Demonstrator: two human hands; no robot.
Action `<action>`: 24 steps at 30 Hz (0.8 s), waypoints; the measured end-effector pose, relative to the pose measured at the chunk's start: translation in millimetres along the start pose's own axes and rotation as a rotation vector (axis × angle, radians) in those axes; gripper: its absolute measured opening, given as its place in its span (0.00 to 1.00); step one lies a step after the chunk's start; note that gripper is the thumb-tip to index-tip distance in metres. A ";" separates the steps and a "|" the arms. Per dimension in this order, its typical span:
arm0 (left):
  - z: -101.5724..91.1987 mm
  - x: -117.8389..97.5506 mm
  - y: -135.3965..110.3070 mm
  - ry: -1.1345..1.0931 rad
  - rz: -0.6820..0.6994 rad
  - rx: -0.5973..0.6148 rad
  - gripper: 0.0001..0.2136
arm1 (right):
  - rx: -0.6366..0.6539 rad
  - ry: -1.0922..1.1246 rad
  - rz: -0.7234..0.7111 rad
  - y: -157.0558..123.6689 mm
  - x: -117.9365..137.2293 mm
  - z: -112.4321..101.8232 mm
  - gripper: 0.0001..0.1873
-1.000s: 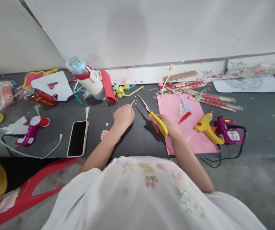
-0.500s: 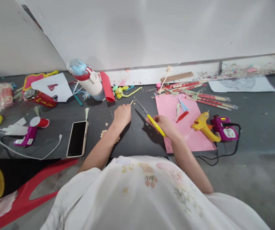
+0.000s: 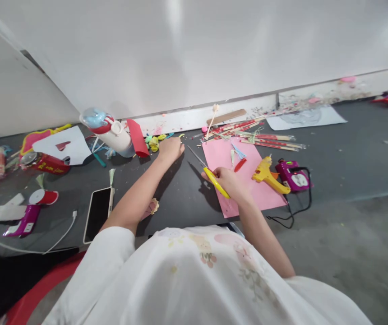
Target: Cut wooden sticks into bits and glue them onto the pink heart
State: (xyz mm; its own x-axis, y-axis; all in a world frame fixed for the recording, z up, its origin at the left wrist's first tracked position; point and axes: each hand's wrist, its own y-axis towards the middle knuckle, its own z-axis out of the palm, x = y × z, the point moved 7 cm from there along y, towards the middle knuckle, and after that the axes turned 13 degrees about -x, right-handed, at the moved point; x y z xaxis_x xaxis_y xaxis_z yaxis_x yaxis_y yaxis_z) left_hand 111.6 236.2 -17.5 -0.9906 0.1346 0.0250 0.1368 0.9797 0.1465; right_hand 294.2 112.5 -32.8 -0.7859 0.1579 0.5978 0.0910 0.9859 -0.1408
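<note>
My right hand point(image 3: 227, 179) grips a pair of scissors point(image 3: 216, 182) by the yellow handles, with the metal blades pointing up and left over the grey table. My left hand point(image 3: 171, 150) is closed at the back of the table, beside yellow and green soft lumps point(image 3: 154, 143). What its fingers hold, if anything, is hidden. Under my left forearm lies a pink piece edged with small pale bits point(image 3: 151, 206), partly covered. A sheet of pink paper point(image 3: 251, 189) lies beneath and beside my right hand, with small tassels point(image 3: 237, 152) on it.
A yellow glue gun point(image 3: 267, 175) and a purple power strip point(image 3: 292, 176) with a black cord sit at right. Red-wrapped stick bundles point(image 3: 268, 141) lie behind the paper. To the left are a bottle point(image 3: 113, 135), a red can point(image 3: 47, 162), a phone point(image 3: 97, 212) and a thread spool point(image 3: 47, 197).
My left hand has moved forward, away from my body, towards the yellow lumps. The small stick seen at its fingertips no longer shows. The camera view has shifted right; my right hand keeps the scissors.
</note>
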 end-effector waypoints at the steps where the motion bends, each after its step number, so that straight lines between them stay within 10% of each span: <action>1: 3.1 0.3 10.8 -0.002 -0.001 0.005 0.18 | -0.003 0.004 0.007 -1.3 -1.7 -3.0 0.30; 8: 19.8 -2.9 52.9 -0.003 0.018 0.002 0.17 | -0.014 0.021 0.035 -5.5 -12.6 -13.2 0.30; 24: 28.9 -7.7 63.7 0.000 0.032 0.000 0.16 | -0.003 0.062 0.025 2.5 -19.6 -9.4 0.29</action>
State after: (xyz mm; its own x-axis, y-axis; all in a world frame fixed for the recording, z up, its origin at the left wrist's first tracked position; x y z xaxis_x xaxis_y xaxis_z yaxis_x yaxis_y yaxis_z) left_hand 127.8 301.8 -36.9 -0.9857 0.1660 0.0293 0.1685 0.9748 0.1459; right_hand 315.6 112.5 -37.5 -0.7439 0.1859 0.6419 0.1124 0.9817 -0.1540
